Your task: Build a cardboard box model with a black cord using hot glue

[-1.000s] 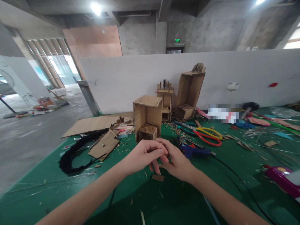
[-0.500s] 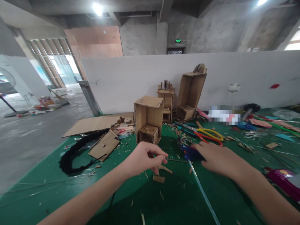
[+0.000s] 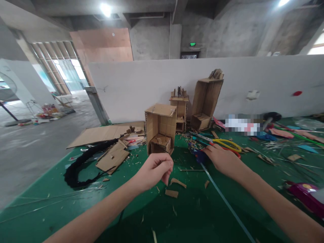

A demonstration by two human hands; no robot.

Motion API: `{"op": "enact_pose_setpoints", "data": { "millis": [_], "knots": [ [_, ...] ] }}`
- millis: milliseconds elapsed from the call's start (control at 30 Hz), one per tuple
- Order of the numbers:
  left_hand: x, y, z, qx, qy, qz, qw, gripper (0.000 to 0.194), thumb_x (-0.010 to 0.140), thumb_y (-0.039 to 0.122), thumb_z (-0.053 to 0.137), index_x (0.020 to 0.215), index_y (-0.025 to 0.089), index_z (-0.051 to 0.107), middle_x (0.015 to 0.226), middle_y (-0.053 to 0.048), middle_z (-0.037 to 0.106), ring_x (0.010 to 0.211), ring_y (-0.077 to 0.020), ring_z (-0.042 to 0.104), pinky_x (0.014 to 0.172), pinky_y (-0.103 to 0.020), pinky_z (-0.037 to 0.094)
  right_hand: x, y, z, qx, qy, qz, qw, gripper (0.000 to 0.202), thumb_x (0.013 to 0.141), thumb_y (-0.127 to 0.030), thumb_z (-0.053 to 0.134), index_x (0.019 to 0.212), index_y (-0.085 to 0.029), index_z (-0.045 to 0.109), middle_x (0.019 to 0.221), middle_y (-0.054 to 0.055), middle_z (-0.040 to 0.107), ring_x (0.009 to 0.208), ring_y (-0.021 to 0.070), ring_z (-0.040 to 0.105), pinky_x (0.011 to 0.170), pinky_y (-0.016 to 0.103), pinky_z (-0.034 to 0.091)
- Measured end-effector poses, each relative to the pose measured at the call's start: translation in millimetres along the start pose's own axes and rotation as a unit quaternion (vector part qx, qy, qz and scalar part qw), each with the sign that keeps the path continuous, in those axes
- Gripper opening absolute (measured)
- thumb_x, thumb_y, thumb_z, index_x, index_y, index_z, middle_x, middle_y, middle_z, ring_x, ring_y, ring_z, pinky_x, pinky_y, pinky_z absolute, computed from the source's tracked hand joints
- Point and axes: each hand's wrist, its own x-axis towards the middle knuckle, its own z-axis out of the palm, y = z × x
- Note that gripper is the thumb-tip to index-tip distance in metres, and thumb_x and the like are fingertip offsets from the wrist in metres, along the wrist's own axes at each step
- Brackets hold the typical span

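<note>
My left hand [image 3: 155, 170] is closed, fingers curled and thumb pressed against them, just in front of an open cardboard box [image 3: 162, 111]. Anything inside those fingers is hidden or too thin to make out. My right hand [image 3: 224, 158] is wrapped around a dark blue glue gun [image 3: 200, 156], partly covered by the fingers. From it a long translucent glue stick [image 3: 222, 197] runs toward me. Between the hands a thin rod [image 3: 191, 170] lies on the green table [image 3: 192, 216]. Small cardboard scraps [image 3: 171, 193] lie nearer to me.
Behind stand a small cardboard structure [image 3: 181, 108] and a tall, tilted cardboard box [image 3: 206, 101] by the white partition [image 3: 131, 84]. Yellow-handled scissors [image 3: 230, 145] lie beyond my right hand. A black yarn bundle [image 3: 72, 172] and cardboard sheets [image 3: 112, 157] lie left; a purple object [image 3: 303, 195] lies right.
My left hand has drawn back left from the thin rod, its fingers now more curled. My right hand has moved slightly away from me with the glue gun, and the stick's near end has swung right.
</note>
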Motion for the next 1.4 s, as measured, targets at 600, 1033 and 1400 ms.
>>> {"op": "enact_pose_setpoints", "data": {
  "millis": [600,1033,1400],
  "knots": [
    [-21.6,50.4,-1.5,0.195,-0.222,-0.060,0.953,0.023,0.087,0.038,0.045,0.088,0.019,0.057,0.075,0.000,0.062,0.052,-0.0087,0.059,0.045,-0.017,0.040,17.8,-55.2,-78.0,0.372,-0.027,-0.108,0.921,0.058,0.081,-0.017,0.049,0.137,-0.027,0.036,0.119,0.007,0.053,0.095,0.0175,0.056,0.076,0.027,0.045],
    [-38.8,72.6,-23.2,-0.008,-0.143,0.056,0.988,0.019,0.084,0.038,0.054,0.095,0.023,0.059,0.083,-0.002,0.068,0.056,-0.0119,0.062,0.051,-0.023,0.049,22.3,-78.4,-53.3,0.525,0.060,-0.028,0.849,0.028,0.088,-0.025,0.042,0.063,-0.017,0.053,0.061,-0.001,0.052,0.057,0.0109,0.047,0.054,0.024,0.035],
    [-23.4,28.3,29.3,0.070,-0.315,-0.094,0.942,0.063,0.070,0.044,0.067,0.127,0.024,0.048,0.100,-0.004,0.063,0.055,-0.0091,0.051,0.043,-0.020,0.038,25.6,-63.4,-133.1,0.783,0.251,0.111,0.557,0.016,0.080,-0.034,0.058,0.073,-0.020,0.057,0.039,-0.010,0.034,0.033,0.0054,0.031,0.035,0.021,0.024]
  ]
}}
